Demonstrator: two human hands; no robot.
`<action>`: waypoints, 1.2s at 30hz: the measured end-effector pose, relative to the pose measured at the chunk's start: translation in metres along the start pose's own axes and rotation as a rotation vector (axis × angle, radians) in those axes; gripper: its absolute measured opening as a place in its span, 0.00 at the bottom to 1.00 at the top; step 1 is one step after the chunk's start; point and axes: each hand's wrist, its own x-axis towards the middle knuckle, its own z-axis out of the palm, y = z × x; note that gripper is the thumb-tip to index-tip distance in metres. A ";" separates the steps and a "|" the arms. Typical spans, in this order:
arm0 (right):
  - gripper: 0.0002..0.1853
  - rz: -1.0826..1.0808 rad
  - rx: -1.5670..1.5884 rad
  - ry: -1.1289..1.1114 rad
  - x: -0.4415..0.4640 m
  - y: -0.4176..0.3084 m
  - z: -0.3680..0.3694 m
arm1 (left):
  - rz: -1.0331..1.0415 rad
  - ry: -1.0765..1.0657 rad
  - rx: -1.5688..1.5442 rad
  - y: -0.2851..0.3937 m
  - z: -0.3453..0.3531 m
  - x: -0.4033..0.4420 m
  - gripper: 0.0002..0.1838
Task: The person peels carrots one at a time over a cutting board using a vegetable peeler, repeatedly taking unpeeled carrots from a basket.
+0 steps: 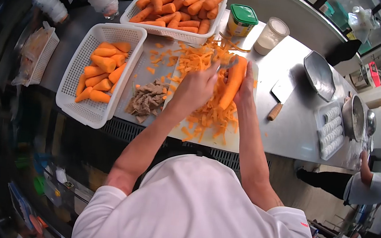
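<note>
Orange carrot [234, 84] is held in the right hand [248, 84] over peelings [207, 114] on a board [231, 143] at the tabletop's [292, 138] near edge. The left hand [199, 89] is closed around a peeler [228, 63] at the carrot's far end.

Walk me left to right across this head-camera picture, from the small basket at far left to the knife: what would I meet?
Small white basket, nearer carrot basket, crumpled brown cloth, left hand, held carrot, right hand, knife.
</note>
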 end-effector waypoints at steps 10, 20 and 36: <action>0.31 -0.107 -0.043 0.004 0.013 -0.012 -0.017 | -0.002 -0.276 0.063 -0.005 -0.016 -0.066 0.22; 0.33 -0.232 -0.124 0.120 0.008 -0.013 0.018 | 0.019 -0.065 0.087 -0.007 0.026 -0.044 0.22; 0.32 -0.200 -0.057 -0.045 0.022 -0.014 -0.025 | -0.004 -0.195 0.033 -0.005 0.007 -0.051 0.21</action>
